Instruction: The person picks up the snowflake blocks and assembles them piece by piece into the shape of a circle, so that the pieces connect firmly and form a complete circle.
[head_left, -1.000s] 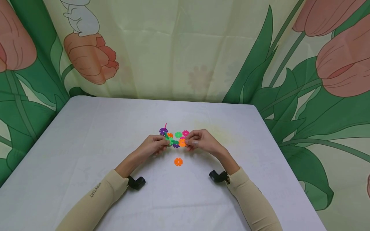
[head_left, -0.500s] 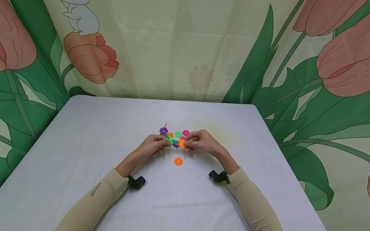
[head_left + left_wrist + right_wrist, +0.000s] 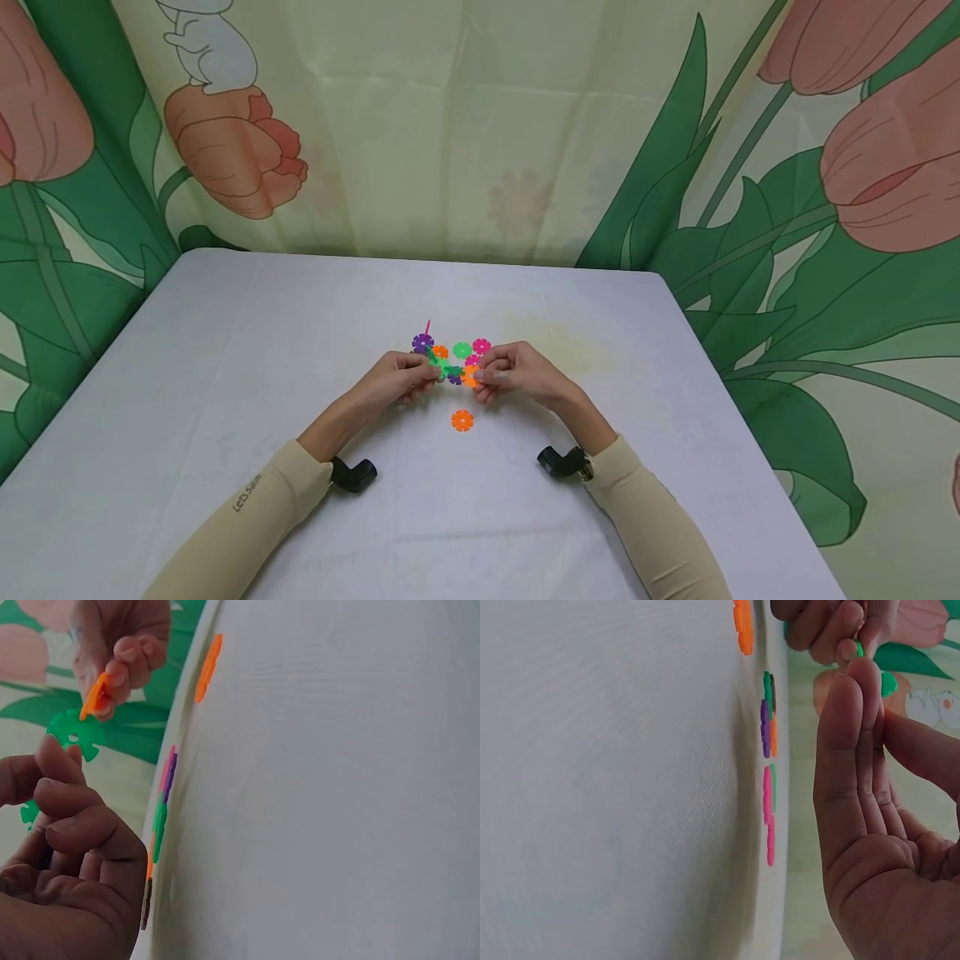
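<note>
My left hand [image 3: 405, 377] pinches green notched plastic discs [image 3: 73, 735] that seem joined together, held above the table; the fingers hide part of them. Across from it, my right hand [image 3: 517, 371] pinches an orange notched disc [image 3: 94, 697] between thumb and fingers. From the head view the orange disc meets or overlaps the green ones; the left wrist view shows its lower edge by the green disc's rim, and I cannot tell whether they touch. In the right wrist view my right fingers [image 3: 847, 750] hide the orange disc.
One loose orange disc [image 3: 462, 421] lies in front of the hands. Behind them are a purple disc [image 3: 423, 342] with a thin pink piece above it, a light green disc [image 3: 461, 350] and a pink disc [image 3: 482, 346]. A white cloth covers the table [image 3: 465, 533].
My right hand has shifted slightly left and down, bringing the orange disc nearer the green ones. The left hand stays nearly still.
</note>
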`<state>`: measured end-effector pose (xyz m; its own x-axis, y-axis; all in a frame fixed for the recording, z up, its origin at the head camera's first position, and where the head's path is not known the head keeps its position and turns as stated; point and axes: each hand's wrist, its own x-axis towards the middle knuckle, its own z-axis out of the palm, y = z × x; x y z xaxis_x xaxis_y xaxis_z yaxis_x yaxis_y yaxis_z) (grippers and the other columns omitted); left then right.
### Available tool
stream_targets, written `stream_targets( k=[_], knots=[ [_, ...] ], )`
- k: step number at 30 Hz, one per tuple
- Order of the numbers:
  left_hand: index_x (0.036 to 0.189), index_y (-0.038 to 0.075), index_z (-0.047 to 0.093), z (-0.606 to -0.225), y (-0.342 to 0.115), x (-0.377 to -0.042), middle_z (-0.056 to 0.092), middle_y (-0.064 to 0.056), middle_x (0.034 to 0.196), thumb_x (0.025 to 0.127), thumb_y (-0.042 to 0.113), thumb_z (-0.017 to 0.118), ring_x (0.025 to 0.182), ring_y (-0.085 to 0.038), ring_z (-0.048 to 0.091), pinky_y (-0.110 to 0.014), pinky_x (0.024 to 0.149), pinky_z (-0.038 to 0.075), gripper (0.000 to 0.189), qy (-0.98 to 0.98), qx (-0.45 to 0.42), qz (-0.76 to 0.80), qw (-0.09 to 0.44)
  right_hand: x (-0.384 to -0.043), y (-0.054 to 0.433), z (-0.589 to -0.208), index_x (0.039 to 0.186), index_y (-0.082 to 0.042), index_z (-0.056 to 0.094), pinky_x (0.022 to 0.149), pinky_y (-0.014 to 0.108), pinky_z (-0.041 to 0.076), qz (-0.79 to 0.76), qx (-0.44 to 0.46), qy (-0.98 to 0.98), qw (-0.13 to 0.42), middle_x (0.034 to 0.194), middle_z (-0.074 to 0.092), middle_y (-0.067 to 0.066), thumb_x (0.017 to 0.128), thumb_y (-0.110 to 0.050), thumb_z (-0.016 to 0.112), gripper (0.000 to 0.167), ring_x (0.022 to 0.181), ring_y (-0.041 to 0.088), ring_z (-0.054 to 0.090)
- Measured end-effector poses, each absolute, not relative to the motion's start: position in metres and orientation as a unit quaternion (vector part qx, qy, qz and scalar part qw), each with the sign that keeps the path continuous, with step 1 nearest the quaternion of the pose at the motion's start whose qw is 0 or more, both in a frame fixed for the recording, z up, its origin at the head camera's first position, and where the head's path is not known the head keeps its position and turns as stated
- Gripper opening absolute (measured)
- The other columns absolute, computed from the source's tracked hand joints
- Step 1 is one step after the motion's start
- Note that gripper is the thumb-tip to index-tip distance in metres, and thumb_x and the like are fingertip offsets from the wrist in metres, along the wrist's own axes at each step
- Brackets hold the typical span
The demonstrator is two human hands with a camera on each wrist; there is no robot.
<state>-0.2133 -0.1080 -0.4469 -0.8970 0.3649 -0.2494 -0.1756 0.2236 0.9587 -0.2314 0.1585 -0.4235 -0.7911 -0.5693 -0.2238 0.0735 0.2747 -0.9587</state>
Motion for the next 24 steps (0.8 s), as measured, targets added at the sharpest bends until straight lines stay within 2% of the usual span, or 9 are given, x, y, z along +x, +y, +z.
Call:
stream_targets(
  k=[14,20,24],
  knots=[
    [0.081,0.009,0.064,-0.4498,-0.1069,-0.2131,0.062,0.001,0.077,0.104,0.019,0.065,0.069,-0.012,0.047,-0.023,0.062,0.038,0.025,0.739,0.068,0.631,0.224,-0.2307,0.1562,-0.4262,0.105,0.008,0.063,0.082,0.036,0.066,-0.582,-0.167,0.747,0.276,0.082,0.078,0.005,0.101,-0.002,0.065,0.011,0.077,0.017,0.078],
    [0.093,0.001,0.065,-0.4508,-0.1065,-0.2139,0.060,0.001,0.079,0.106,0.025,0.064,0.069,-0.013,0.049,-0.023,0.061,0.040,0.028,0.741,0.060,0.634,0.213,-0.2307,0.1543,-0.4261,0.107,0.007,0.066,0.084,0.040,0.066,-0.592,-0.143,0.746,0.270,0.090,0.081,0.012,0.102,-0.006,0.068,0.014,0.081,0.022,0.081],
    [0.102,-0.001,0.067,-0.4518,-0.1068,-0.2142,0.060,0.001,0.079,0.106,0.028,0.064,0.069,-0.012,0.049,-0.022,0.060,0.041,0.030,0.739,0.049,0.640,0.205,-0.2310,0.1536,-0.4258,0.107,0.005,0.069,0.085,0.041,0.066,-0.591,-0.138,0.744,0.279,0.091,0.082,0.013,0.101,-0.010,0.072,0.017,0.081,0.023,0.082]
  ],
)
